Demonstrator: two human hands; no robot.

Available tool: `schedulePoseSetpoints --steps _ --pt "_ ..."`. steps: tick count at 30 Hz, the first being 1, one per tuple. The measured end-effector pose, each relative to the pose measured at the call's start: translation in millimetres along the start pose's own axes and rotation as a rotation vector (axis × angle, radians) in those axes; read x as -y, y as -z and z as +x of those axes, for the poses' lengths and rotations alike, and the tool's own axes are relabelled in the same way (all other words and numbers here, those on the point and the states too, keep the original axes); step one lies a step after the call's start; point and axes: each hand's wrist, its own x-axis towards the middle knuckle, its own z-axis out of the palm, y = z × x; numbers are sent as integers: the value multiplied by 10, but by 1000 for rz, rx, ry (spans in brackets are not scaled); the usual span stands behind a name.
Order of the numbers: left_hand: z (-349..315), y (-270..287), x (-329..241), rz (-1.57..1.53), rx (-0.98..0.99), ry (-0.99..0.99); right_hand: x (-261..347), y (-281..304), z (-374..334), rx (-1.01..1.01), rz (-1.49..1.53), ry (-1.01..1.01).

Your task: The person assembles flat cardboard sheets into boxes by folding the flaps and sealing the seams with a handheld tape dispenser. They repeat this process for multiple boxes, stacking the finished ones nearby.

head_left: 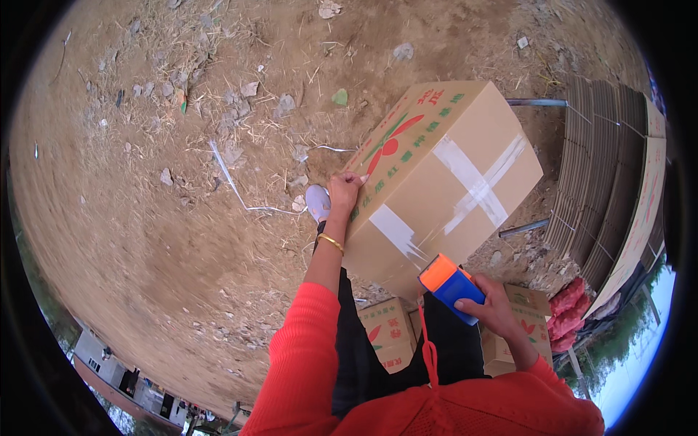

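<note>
A large brown cardboard box [447, 189], printed in red and green on one side, stands tilted before me. White tape [476, 185] crosses its plain face. My left hand [345, 192], with a gold bracelet on the wrist, rests against the printed side near the edge. Its fingers are curled in a pinch; what lies between them is hidden. My right hand [496, 305] is closed around a blue and orange tape dispenser [452, 287]. Another strip of tape [396, 231] lies on the box's near-left part and narrows toward the dispenser's orange end.
Flattened cardboard boxes [592, 174] are stacked at the right, near metal bars [536, 102]. Smaller printed cartons [385, 330] stand by my legs. Red mesh sacks [569, 312] lie at the lower right. A white strap [227, 178] trails over the dirt ground among straw and leaves.
</note>
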Motion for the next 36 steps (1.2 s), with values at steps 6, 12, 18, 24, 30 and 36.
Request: schedulePoseSetpoints --steps 6,12,18,24,30,36 --pt "-94 -116 -86 628 -312 -89 -56 -41 30 3 48 -31" --pt "59 227 -199 79 334 -150 -95 -36 56 -14 -85 40" --pt "-221 117 -389 54 501 -95 -199 -99 95 -51 -71 35" --pt "-1088 150 -1050 389 128 -405 -315 -102 176 -50 -190 50" --pt "-1084 -52 -1076 689 -141 -422 -755 -133 153 -116 -19 67" --pt "-1035 -45 -1040 768 -209 -385 -1677 -18 53 -225 -200 194"
